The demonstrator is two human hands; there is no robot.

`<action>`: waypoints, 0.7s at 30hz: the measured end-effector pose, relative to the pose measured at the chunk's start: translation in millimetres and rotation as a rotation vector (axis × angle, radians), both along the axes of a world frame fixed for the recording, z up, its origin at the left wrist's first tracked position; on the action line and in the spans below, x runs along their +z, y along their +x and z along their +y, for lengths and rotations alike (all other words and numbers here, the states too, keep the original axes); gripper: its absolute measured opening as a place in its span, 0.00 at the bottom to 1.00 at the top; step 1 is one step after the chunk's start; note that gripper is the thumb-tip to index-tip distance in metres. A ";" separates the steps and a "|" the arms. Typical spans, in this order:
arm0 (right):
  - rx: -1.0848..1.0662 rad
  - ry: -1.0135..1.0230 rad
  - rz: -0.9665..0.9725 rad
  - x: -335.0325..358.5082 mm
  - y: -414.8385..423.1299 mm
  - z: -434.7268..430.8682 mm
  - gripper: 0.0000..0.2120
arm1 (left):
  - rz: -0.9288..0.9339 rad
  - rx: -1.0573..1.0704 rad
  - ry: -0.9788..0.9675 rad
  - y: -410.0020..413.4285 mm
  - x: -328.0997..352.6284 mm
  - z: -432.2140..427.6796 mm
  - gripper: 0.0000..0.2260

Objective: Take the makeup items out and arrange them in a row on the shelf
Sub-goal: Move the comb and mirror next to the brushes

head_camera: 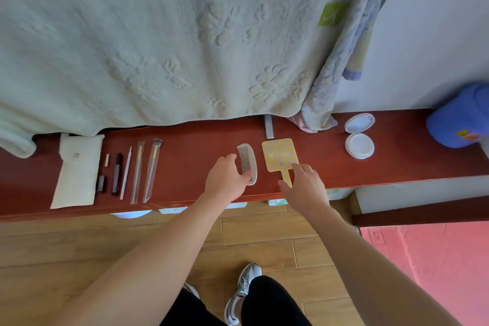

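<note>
Head view looks down on a long red-brown shelf [198, 145] whose back edge is partly covered by a hanging pale blanket [158, 47]. Toward the left end lies a white pouch [75, 174], and beside it, side by side, a dark tube [117, 172], a thin white stick [126, 172] and two brushes in clear sleeves [139, 171], all pointing from back edge to front edge. Near the middle sit a white comb [248, 159] and a yellow hand mirror [280, 153], just apart from each other, with an open white compact [359, 137] further toward the right end. The left hand [226, 178] lays loose fingers on the comb's near end, its grip slack rather than closed round it. The right hand [307, 190] is spread wide, with fingertips touching the mirror's lower corner and handle. Both hands look to be nudging these two pieces straight, so the row seems nearly finished. The mirror's handle ends close to the front edge, so a pull toward the body could drag it off onto the wooden floor. The comb sits slightly slanted, and a one-sided push might turn it further or knock it into the mirror.
</note>
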State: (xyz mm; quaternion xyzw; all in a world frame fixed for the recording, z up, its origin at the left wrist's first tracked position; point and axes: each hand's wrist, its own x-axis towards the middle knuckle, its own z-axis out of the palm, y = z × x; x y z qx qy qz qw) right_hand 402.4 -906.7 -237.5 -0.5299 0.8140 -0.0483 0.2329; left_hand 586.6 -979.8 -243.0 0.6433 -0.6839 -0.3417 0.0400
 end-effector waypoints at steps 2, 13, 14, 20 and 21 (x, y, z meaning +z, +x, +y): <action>-0.003 -0.019 0.011 -10.3 -4.9 -0.7 0.25 | -0.057 0.033 -0.025 -11.6 -4.8 -1.3 0.31; -0.080 -0.090 -0.042 -33.2 -7.9 -8.0 0.11 | -0.102 0.035 -0.119 -38.1 -18.7 1.6 0.22; -0.085 -0.089 -0.036 -33.4 -7.3 -9.2 0.10 | -0.107 0.037 -0.121 -38.0 -18.6 1.1 0.21; -0.157 -0.063 -0.079 -32.4 -3.3 -14.8 0.11 | -0.144 0.068 -0.121 -27.9 -17.4 -1.8 0.20; -0.164 -0.057 -0.085 -32.1 -2.7 -14.6 0.11 | -0.150 0.072 -0.122 -24.8 -16.9 -1.9 0.21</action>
